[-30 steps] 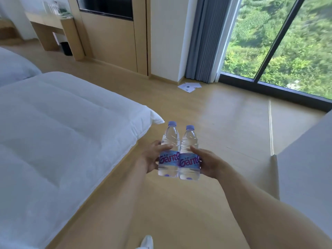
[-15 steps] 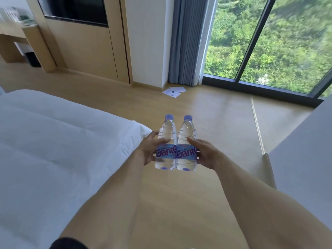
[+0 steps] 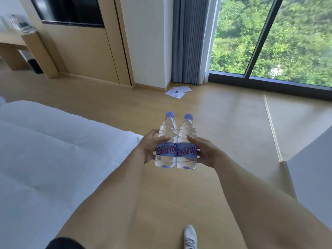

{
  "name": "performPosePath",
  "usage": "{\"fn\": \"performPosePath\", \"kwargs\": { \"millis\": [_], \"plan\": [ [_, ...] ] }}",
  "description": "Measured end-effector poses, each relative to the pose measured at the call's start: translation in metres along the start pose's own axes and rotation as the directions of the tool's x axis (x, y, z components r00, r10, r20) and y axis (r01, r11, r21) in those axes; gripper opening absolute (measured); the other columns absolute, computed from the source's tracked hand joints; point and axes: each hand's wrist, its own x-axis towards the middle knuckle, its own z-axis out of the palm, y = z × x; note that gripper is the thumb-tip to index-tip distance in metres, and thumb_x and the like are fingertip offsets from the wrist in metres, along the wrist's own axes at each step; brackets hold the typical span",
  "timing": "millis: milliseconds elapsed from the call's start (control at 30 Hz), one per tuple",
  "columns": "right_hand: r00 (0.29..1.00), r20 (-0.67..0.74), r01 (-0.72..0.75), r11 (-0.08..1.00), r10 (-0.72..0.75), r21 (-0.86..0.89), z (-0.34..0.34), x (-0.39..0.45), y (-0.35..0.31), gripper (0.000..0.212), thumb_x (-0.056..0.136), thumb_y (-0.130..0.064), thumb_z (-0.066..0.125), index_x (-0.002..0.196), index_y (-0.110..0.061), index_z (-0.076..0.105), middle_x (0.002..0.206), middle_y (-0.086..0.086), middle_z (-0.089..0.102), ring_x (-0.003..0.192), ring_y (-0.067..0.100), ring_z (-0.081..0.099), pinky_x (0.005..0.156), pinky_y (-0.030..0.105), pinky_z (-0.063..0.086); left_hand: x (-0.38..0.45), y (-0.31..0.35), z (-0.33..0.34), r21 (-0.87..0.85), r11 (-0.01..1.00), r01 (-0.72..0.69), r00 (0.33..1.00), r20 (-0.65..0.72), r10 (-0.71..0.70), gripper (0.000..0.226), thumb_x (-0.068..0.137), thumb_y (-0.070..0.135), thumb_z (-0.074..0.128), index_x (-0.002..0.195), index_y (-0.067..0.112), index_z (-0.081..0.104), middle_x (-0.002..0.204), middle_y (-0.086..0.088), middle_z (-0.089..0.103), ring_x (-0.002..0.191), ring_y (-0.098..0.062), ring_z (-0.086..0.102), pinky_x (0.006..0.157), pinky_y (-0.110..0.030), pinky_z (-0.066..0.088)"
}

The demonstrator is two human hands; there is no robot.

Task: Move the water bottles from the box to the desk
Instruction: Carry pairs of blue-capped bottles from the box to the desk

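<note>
The left hand (image 3: pixel 146 150) and right hand (image 3: pixel 206 152) are gripping 2 upright, touching bottles (image 3: pixel 177 142) between them, bed (image 3: pixel 53 150) lying to their left.

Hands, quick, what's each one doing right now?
Left hand: closed around the left water bottle.
Right hand: closed around the right water bottle.

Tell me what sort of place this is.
Probably a hotel bedroom: a white-quilted bed on the left, a wooden desk by the far wall, and a floor-to-ceiling window with a grey curtain.
</note>
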Motion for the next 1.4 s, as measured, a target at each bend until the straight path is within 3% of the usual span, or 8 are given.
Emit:
{"fn": "performPosePath", "kwargs": {
  "millis": [167, 233, 333, 667, 800, 1133, 1300, 1400],
  "plan": [
    [0.999, 0.039, -0.031, 0.999, 0.031, -0.014, -0.049, 0.058, -0.042, 0.028, 0.089, -0.038, 0.073, 0.108, -0.018, 0.067, 0.081, 0.004, 0.076, 0.081, 0.021, 0.073, 0.066, 0.038, 0.06, 0.065, 0.035, 0.034, 0.026, 0.999, 0.026, 0.999, -0.022, -0.025, 0.049, 0.078, 0.031, 0.082, 0.122, 0.029, 0.06, 0.1, -0.009, 0.072, 0.089, -0.031, 0.066, 0.094, -0.064, 0.051],
    [0.998, 0.048, -0.031, 0.999, 0.033, -0.028, -0.068, 0.079, -0.061, 0.031, 0.089, -0.038, 0.073, 0.112, -0.017, 0.067, 0.09, 0.008, 0.074, 0.087, 0.024, 0.072, 0.072, 0.041, 0.061, 0.089, 0.046, 0.046, 0.016, 1.0, 0.019, 0.999, -0.028, -0.019, 0.055, 0.072, 0.035, 0.083, 0.121, 0.03, 0.06, 0.098, -0.007, 0.072, 0.089, -0.03, 0.067, 0.094, -0.063, 0.052],
    [0.998, 0.057, -0.034, 0.999, 0.037, -0.042, -0.092, 0.106, -0.085, 0.037, 0.089, -0.038, 0.073, 0.119, -0.017, 0.065, 0.101, 0.011, 0.071, 0.096, 0.028, 0.069, 0.083, 0.046, 0.06, 0.124, 0.058, 0.062, 0.004, 1.0, 0.019, 0.999, -0.036, -0.019, 0.049, 0.081, 0.03, 0.081, 0.124, 0.029, 0.058, 0.097, -0.008, 0.072, 0.088, -0.03, 0.067, 0.093, -0.063, 0.052],
    [1.0, 0.005, -0.008, 1.0, 0.008, -0.022, -0.153, 0.167, -0.137, 0.033, 0.091, -0.033, 0.072, 0.118, -0.015, 0.065, 0.097, 0.009, 0.072, 0.092, 0.025, 0.068, 0.075, 0.042, 0.06, 0.229, 0.096, 0.101, 0.024, 1.0, 0.013, 0.999, 0.036, -0.014, 0.044, 0.084, 0.026, 0.079, 0.123, 0.028, 0.058, 0.092, -0.009, 0.071, 0.083, -0.029, 0.065, 0.089, -0.062, 0.053],
    [1.0, -0.027, 0.002, 1.0, -0.003, -0.026, -0.165, 0.202, -0.156, 0.027, 0.091, -0.032, 0.071, 0.111, -0.015, 0.066, 0.09, 0.007, 0.071, 0.088, 0.024, 0.068, 0.072, 0.041, 0.059, 0.276, 0.112, 0.102, 0.014, 1.0, 0.002, 0.998, 0.065, -0.003, 0.043, 0.085, 0.024, 0.078, 0.122, 0.027, 0.057, 0.094, -0.009, 0.071, 0.082, -0.028, 0.065, 0.08, -0.051, 0.056],
    [0.999, -0.043, 0.014, 0.997, -0.017, -0.072, -0.146, 0.356, -0.245, 0.025, 0.087, -0.032, 0.074, 0.106, -0.017, 0.067, 0.076, -0.001, 0.075, 0.073, 0.015, 0.072, 0.062, 0.032, 0.057, 0.434, 0.178, 0.044, -0.047, 0.999, -0.008, 0.997, 0.074, 0.012, 0.039, 0.084, 0.021, 0.078, 0.117, 0.031, 0.059, 0.09, -0.005, 0.073, 0.076, -0.024, 0.065, 0.078, -0.047, 0.055],
    [1.0, 0.019, 0.022, 0.993, -0.019, -0.118, -0.103, 0.446, -0.3, 0.037, 0.083, -0.034, 0.077, 0.11, -0.013, 0.065, 0.085, 0.005, 0.073, 0.081, 0.02, 0.072, 0.065, 0.033, 0.057, 0.5, 0.223, -0.02, -0.064, 0.998, -0.023, 1.0, 0.009, 0.024, 0.047, 0.08, 0.026, 0.081, 0.12, 0.032, 0.058, 0.093, -0.008, 0.073, 0.08, -0.027, 0.066, 0.081, -0.05, 0.055],
    [0.997, 0.076, 0.032, 0.991, -0.023, -0.126, -0.074, 0.493, -0.325, 0.032, 0.082, -0.033, 0.077, 0.105, -0.015, 0.064, 0.086, 0.005, 0.071, 0.082, 0.021, 0.071, 0.066, 0.034, 0.058, 0.528, 0.244, -0.056, -0.071, 0.997, -0.032, 0.998, -0.052, 0.028, 0.047, 0.082, 0.026, 0.08, 0.122, 0.034, 0.056, 0.093, -0.008, 0.073, 0.079, -0.025, 0.067, 0.081, -0.05, 0.057]
  ]
}}
